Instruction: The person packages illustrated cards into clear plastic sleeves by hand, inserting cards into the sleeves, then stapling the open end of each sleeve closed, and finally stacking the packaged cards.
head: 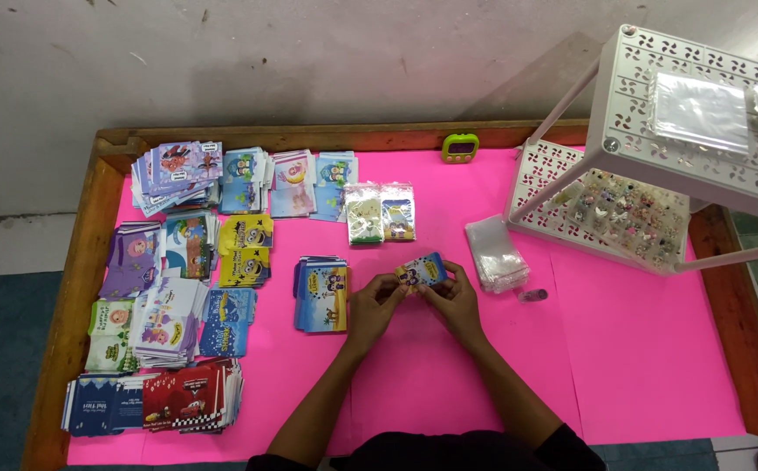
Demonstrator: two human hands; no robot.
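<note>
My left hand (377, 301) and my right hand (454, 295) are both closed on one small picture card (422, 270), blue and yellow, and I hold it up just over the middle of the pink bench (641, 366). My fingers pinch its near edges, one hand on each side. I think it is best to hold the card by the edges only, flat and gentle, so it does not bend, and to keep both thumbs close so small bits do not slip. Just to the left of my left hand lies a neat stack of cards (321, 294) with the same blue and yellow look. A little farther off, two filled clear packets (381, 212) lie side by side. To the right of my right hand is a heap of empty clear bags (496, 254), and a tiny dark thing (532, 295) sits near it; I cannot tell what it is. Far to the right stands a white rack (658, 113) with holes in it, and its low shelf holds a tray of little shiny bits (628, 209). More clear bags lie on its top. On the left side of the bench are many piles of cards (178, 279) in purple, yellow, green, blue and red. At the far edge sits a small green timer (460, 147).
</note>
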